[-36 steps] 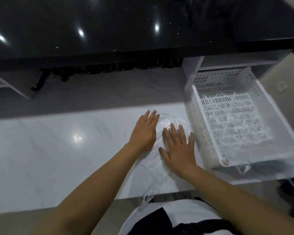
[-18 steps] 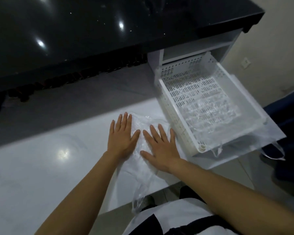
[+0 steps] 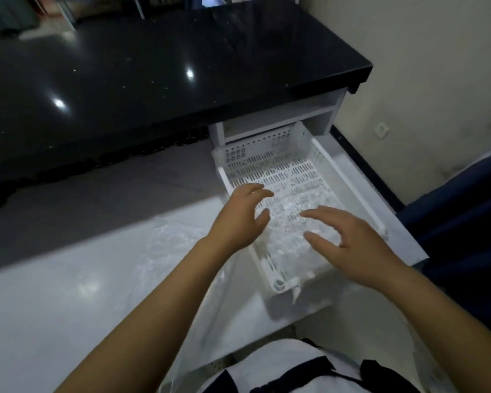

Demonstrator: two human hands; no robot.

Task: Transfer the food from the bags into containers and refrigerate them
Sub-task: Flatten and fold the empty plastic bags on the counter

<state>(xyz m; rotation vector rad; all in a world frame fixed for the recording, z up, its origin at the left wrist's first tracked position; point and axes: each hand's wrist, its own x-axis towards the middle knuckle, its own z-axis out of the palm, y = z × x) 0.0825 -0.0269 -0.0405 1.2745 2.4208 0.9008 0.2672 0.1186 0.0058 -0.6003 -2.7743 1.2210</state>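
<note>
Over the white basket (image 3: 270, 163) my left hand (image 3: 240, 219) and right hand (image 3: 355, 245) hover with fingers spread and loosely bent, gripping nothing. Crumpled clear bags (image 3: 301, 222) lie inside the basket beneath them. Another clear bag (image 3: 170, 242) lies flat on the white counter (image 3: 54, 293), left of the basket.

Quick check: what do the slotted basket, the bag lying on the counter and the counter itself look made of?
Slotted basket: looks like rigid white moulded plastic, matte, with punched slots. Bag: thin clear plastic film, crinkled and glinting. Counter: glossy white, mirrors a lamp; stone or laminate, cannot tell.
</note>
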